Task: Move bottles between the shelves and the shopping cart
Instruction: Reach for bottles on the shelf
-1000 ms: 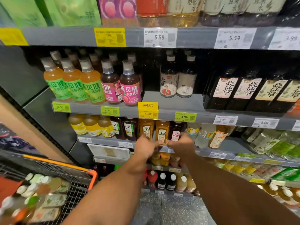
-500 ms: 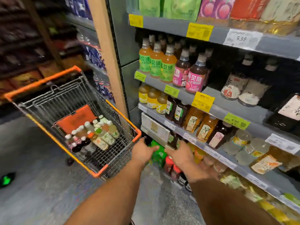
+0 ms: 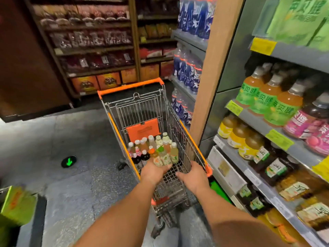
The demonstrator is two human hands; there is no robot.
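While 2 hands reach in, left hand point(image 3: 154, 172) holds 2 bottles point(image 3: 161, 158).

arms: two, bare to view edge | sleeves: none visible | hands point(image 3: 193, 177): bare

Large Chinese characters reading 贝健 run across the green labels of the orange-juice bottles point(image 3: 267, 97) on the upper drinks shelf, and the same characters show on the green cartons point(image 3: 300, 16) on the shelf above. The dark bottles point(image 3: 275, 168) lower down carry a single bold character on pale labels, too blurred to read with certainty, and the yellow price tags point(image 3: 234, 108) on the shelf edges cannot be read. On the floor, a round marker point(image 3: 68, 161) shows a lit green arrow.
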